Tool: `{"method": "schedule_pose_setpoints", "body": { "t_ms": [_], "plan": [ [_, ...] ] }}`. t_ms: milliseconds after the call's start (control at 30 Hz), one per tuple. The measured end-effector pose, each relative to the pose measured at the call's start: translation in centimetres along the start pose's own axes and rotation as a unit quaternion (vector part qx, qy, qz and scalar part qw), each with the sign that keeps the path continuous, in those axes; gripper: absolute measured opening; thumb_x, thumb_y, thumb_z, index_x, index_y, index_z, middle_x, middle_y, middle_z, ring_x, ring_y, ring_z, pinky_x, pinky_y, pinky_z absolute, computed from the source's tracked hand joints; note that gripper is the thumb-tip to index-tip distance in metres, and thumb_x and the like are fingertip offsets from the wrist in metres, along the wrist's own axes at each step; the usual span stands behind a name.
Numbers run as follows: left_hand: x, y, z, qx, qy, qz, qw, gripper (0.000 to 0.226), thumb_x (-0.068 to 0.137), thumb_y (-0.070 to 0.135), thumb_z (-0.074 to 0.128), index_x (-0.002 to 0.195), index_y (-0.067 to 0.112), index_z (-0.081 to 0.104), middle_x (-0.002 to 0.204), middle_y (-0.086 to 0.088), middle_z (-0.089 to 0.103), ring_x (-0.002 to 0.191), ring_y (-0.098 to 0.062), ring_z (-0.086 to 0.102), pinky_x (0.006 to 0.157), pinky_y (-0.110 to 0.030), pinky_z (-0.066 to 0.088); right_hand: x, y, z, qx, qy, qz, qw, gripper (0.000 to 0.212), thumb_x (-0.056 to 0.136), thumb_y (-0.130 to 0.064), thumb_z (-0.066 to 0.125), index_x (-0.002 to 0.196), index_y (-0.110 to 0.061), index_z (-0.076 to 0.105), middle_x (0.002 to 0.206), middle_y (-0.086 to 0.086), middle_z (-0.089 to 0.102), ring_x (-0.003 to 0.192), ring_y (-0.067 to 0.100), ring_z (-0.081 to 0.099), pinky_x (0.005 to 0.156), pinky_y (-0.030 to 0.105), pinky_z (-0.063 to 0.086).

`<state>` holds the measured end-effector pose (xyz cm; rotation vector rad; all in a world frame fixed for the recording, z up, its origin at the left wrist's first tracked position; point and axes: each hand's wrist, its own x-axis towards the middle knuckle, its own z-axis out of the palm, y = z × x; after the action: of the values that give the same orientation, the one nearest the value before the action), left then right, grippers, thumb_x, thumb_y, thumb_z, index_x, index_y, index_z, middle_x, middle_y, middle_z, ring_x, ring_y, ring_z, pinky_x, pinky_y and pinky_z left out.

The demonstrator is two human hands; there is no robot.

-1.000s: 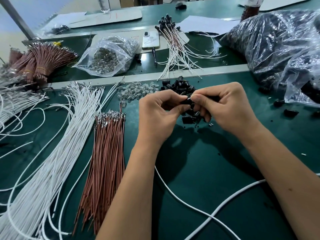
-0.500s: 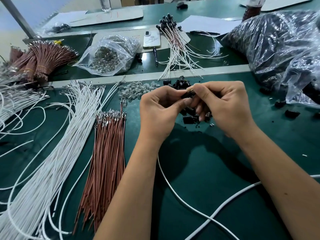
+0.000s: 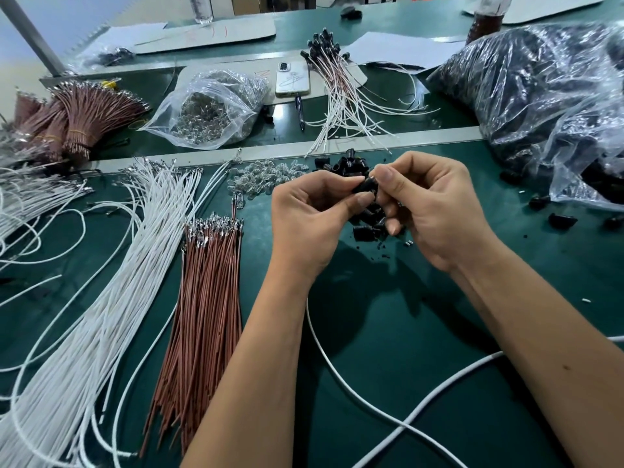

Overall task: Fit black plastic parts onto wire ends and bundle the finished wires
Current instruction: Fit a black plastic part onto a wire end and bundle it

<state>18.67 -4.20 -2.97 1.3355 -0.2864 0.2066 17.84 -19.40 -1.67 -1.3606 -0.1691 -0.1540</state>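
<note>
My left hand (image 3: 314, 217) and my right hand (image 3: 435, 211) meet above a small heap of black plastic parts (image 3: 354, 165) on the green table. Between thumb and fingers of both hands I pinch one black plastic part (image 3: 364, 186); a metal tip shows at its right end. Two white wires (image 3: 398, 423) cross on the table under my forearms and run up toward my hands. A fan of white wires (image 3: 111, 298) and a row of brown wires (image 3: 206, 312) lie to the left. Finished wires with black ends (image 3: 337, 92) lie spread at the back.
A clear bag of metal pieces (image 3: 212, 109), a phone (image 3: 293, 77) and a pen sit behind a grey rail (image 3: 270, 152). A large bag of black parts (image 3: 547, 96) fills the right. Tied brown wire bundles (image 3: 81, 119) lie far left. Clear small bulbs (image 3: 263, 177) are heaped near my left hand.
Both hands have lifted slightly away from the heap with the black part between them; my right fingers have shifted along its end.
</note>
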Motion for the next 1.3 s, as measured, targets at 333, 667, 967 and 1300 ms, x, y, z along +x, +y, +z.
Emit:
{"method": "schedule_pose_setpoints", "body": {
  "t_ms": [333, 667, 967, 1300],
  "plan": [
    [-0.2, 0.0, -0.1, 0.006, 0.000, -0.002, 1.000, 0.024, 0.073, -0.018, 0.078, 0.089, -0.001, 0.074, 0.077, -0.008, 0.075, 0.074, -0.017, 0.071, 0.072, -0.026, 0.059, -0.2, 0.4, 0.3, -0.027, 0.017, -0.013, 0.999, 0.021, 0.096, -0.007, 0.070, 0.076, -0.007, 0.066, 0.062, 0.009, 0.060, 0.048, 0.014, 0.052, 0.042, 0.024, 0.051],
    [-0.1, -0.1, -0.2, 0.091, 0.021, -0.013, 0.996, 0.017, 0.073, -0.009, 0.084, 0.085, -0.001, 0.075, 0.077, -0.009, 0.076, 0.070, -0.017, 0.073, 0.070, -0.028, 0.059, -0.1, 1.1, 0.3, -0.089, 0.046, -0.012, 0.995, 0.020, 0.097, -0.011, 0.072, 0.078, -0.008, 0.069, 0.062, 0.012, 0.059, 0.046, 0.016, 0.050, 0.040, 0.025, 0.048],
    [-0.2, 0.4, 0.3, 0.189, 0.043, -0.004, 0.981, 0.022, 0.074, 0.004, 0.088, 0.085, 0.009, 0.069, 0.072, -0.005, 0.074, 0.065, -0.021, 0.073, 0.062, -0.037, 0.061, 0.5, 0.3, -0.2, -0.048, 0.020, 0.040, 0.998, 0.006, 0.089, -0.013, 0.079, 0.085, -0.009, 0.077, 0.065, 0.004, 0.067, 0.051, 0.009, 0.053, 0.041, 0.021, 0.040],
    [2.9, 2.8, 3.9, 0.002, 0.130, -0.150, 0.980, 0.014, 0.096, 0.010, 0.067, 0.088, -0.002, 0.068, 0.065, -0.007, 0.070, 0.040, -0.011, 0.056, 0.040, -0.020, 0.042, 6.7, -4.1, 1.4, -0.094, 0.007, 0.119, 0.988, 0.033, 0.100, -0.035, 0.066, 0.089, -0.005, 0.074, 0.078, 0.010, 0.067, 0.051, 0.014, 0.053, 0.043, 0.022, 0.047]
  ]
}}
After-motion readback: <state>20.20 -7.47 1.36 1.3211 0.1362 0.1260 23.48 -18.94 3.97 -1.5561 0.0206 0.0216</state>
